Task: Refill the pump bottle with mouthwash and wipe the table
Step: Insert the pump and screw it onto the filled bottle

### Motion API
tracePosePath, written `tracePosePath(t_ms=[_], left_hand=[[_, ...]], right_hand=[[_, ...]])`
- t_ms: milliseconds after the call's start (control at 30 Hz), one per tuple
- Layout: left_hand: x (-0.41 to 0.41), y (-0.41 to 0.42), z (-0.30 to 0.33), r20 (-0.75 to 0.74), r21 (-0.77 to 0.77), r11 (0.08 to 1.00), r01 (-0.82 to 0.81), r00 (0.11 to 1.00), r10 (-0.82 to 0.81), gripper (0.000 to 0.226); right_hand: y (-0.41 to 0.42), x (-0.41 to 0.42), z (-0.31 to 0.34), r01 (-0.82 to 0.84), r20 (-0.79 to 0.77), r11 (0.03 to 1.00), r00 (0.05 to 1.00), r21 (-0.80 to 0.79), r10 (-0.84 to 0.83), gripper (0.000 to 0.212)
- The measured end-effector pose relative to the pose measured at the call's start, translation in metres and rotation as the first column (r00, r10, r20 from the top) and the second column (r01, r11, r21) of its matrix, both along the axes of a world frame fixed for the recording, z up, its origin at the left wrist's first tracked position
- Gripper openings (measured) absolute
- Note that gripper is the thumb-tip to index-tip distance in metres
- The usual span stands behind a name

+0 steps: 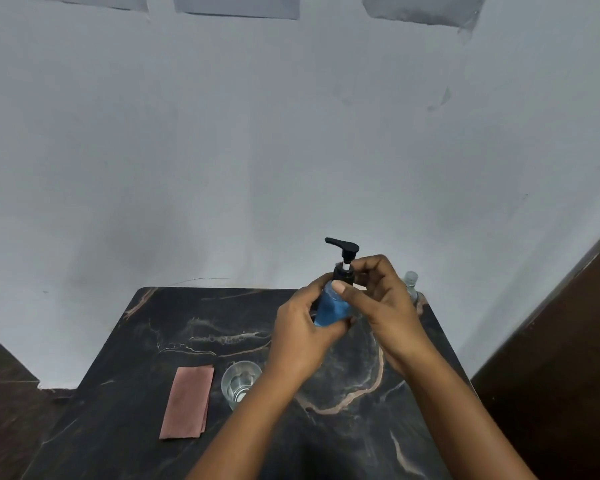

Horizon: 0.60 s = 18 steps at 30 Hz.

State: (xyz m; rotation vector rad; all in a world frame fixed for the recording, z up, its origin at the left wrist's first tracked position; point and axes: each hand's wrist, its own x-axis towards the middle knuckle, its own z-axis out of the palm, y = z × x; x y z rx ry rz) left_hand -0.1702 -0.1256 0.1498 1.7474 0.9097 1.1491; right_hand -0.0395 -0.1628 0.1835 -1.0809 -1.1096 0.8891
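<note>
While my left hand [303,327] grips the blue plastic pump bottle [333,306] above the black marbled bench [146,344] to keep it steady, my right hand [378,299] pinches its black pump collar [343,276], guessing to twist it. Left of the bottle: a clear drinking glass [240,382] and a folded pink wiping cloth [187,401], parked ready.

Clear drinking glass [240,382] upright on dark marble top, just right of folded cloth; grey wall [222,150] behind.

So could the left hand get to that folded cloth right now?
Probably not yet: the left hand is gripping the blue bottle. The cloth itself lies uncovered on the table.
</note>
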Motion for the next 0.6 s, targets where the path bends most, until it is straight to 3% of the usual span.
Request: tracePosePath(t_ms=[100,300,400,600], left_hand=[[0.001,-0.002,0.0,0.02,-0.026,1.0,0.001,1.0,0.0,0.051],[0.0,-0.002,0.004,0.017,-0.002,1.0,0.003,1.0,-0.003,0.051],[0.0,-0.001,0.003,0.003,-0.015,1.0,0.003,1.0,-0.003,0.049],[0.001,-0.002,-0.001,-0.015,-0.028,1.0,-0.003,1.0,0.003,0.044]], right_hand=[[-0.001,-0.001,0.0,-0.033,-0.018,0.999,0.999,-0.023,0.032,0.05],[-0.004,-0.004,0.002,-0.014,0.031,0.999,0.999,0.044,0.013,0.034],[-0.003,-0.008,0.001,0.036,-0.035,0.997,0.999,0.061,-0.034,0.028],[-0.002,-0.013,-0.002,0.088,-0.028,0.996,0.996,0.028,-0.087,0.045]])
